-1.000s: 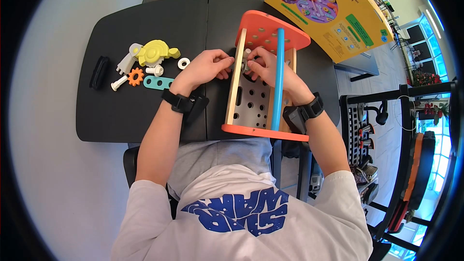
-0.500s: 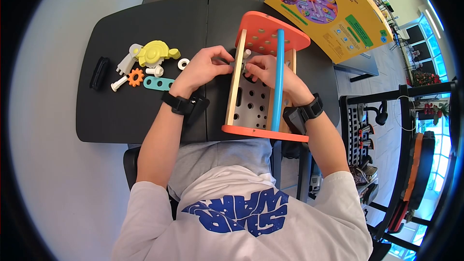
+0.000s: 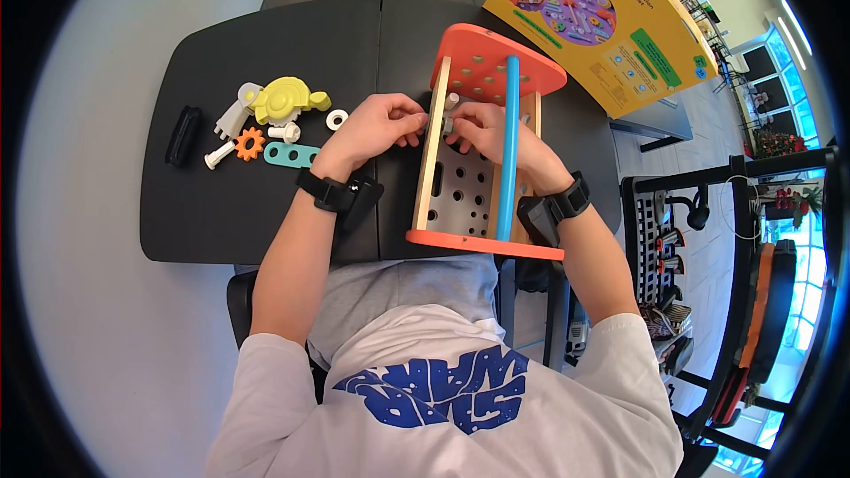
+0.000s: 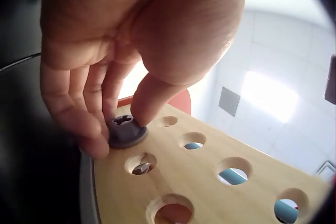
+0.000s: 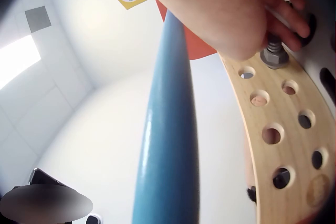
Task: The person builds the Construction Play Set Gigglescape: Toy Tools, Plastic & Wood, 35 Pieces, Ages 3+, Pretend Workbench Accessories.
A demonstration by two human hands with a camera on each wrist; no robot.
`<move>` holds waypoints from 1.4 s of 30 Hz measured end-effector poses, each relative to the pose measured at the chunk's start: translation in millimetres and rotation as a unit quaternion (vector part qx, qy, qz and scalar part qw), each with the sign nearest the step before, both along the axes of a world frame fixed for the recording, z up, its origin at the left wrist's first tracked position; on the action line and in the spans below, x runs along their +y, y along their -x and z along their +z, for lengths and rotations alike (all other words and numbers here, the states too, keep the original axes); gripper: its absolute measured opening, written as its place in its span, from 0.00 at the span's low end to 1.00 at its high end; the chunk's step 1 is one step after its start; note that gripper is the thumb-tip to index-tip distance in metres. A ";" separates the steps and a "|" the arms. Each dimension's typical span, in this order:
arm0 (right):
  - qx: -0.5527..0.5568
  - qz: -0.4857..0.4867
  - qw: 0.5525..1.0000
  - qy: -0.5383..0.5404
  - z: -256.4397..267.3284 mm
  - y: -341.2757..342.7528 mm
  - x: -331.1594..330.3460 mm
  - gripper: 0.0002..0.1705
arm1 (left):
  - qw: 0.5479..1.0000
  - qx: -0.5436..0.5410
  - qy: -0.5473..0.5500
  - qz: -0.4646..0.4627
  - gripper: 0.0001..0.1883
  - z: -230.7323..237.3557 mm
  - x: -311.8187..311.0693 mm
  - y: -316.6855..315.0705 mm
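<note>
A toy toolbox with a wooden side panel [image 3: 433, 155], red ends and a blue bar stands before me. Outside the panel, my left hand [image 3: 376, 134] pinches a grey hexagonal bolt head [image 4: 124, 129] with a cross-shaped recess, flat against the wood. From inside, my right hand [image 3: 491, 134] reaches under the blue bar [image 3: 509, 150]. Its fingers curl round the bolt's threaded shank [image 5: 273, 45], just beyond a grey nut [image 5: 274, 58] that sits against the panel's inner face. The right fingertips are partly hidden behind the palm.
On the table's left lie a yellow toy piece [image 3: 282, 100], an orange gear [image 3: 250, 143], a teal strip [image 3: 290, 155], a white ring [image 3: 336, 119], white bolts and a black case [image 3: 182, 135]. A yellow box [image 3: 611, 26] stands behind the toolbox. Another pale peg [image 3: 452, 100] stands nearby inside.
The right fingers have shifted slightly and drawn closer together at the bolt. The left fingers spread a little half a second ago and are together again. The toolbox stays in place.
</note>
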State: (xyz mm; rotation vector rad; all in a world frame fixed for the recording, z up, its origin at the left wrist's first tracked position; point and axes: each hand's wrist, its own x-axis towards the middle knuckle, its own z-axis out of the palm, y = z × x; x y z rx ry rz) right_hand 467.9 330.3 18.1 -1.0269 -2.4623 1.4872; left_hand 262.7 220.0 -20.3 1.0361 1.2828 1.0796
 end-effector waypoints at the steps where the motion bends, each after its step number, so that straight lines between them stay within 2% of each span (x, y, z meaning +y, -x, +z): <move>1: 0.000 0.000 1.000 0.000 2.2 -0.5 -0.4 0.15 | 1.000 0.001 -0.014 0.002 0.10 0.0 -0.1 -0.2; 3: -0.034 0.059 0.996 -0.057 8.8 -1.6 -1.5 0.17 | 1.000 0.003 -0.028 0.004 0.10 0.1 -0.6 -1.2; 7: -0.027 0.059 0.997 -0.046 4.4 -2.2 -0.6 0.17 | 0.998 0.004 -0.064 0.023 0.07 0.1 -2.1 -2.8; 12: 0.029 -0.029 0.999 0.006 7.4 -1.0 -6.9 0.15 | 0.997 -0.003 -0.074 0.027 0.07 -4.4 1.3 -3.5; 15: 0.023 -0.011 1.000 0.004 7.3 -1.2 -5.0 0.13 | 0.994 -0.006 -0.094 0.053 0.06 -9.7 3.4 -4.2; 18: 0.014 -0.004 1.000 0.000 3.9 -0.9 -2.3 0.15 | 0.994 -0.020 -0.083 0.069 0.07 -8.9 3.2 -6.0; 20: 0.016 0.003 1.000 -0.007 6.5 -0.9 -4.2 0.15 | 0.997 -0.015 -0.013 0.071 0.10 -4.2 2.0 -5.5; 21: 0.017 0.010 1.000 -0.014 7.5 -0.7 -5.0 0.16 | 0.997 -0.014 -0.013 0.071 0.10 -2.0 1.3 -5.2; 24: -0.006 0.025 1.000 -0.015 -0.2 -1.5 1.7 0.17 | 0.999 -0.028 0.030 0.027 0.13 1.2 -0.7 -2.2; 27: -0.006 0.018 1.000 -0.017 2.1 -0.6 -1.1 0.16 | 1.000 0.001 -0.003 0.000 0.14 -0.5 -1.8 -0.1; 30: 0.022 -0.021 0.999 -0.017 5.5 -0.3 -7.5 0.16 | 0.999 -0.010 -0.037 0.006 0.13 -3.3 -2.5 -0.7; 34: 0.047 -0.010 0.999 -0.008 5.6 0.3 -6.8 0.15 | 0.998 -0.004 -0.057 0.034 0.12 2.2 -3.7 -6.7; 40: 0.003 0.049 0.999 -0.020 1.1 -0.3 -0.9 0.17 | 0.998 0.000 -0.040 0.056 0.08 -2.1 0.4 -4.9; 42: -0.056 0.061 0.995 -0.059 9.4 0.0 -4.2 0.19 | 0.998 0.004 -0.043 0.056 0.08 -3.2 0.5 -4.9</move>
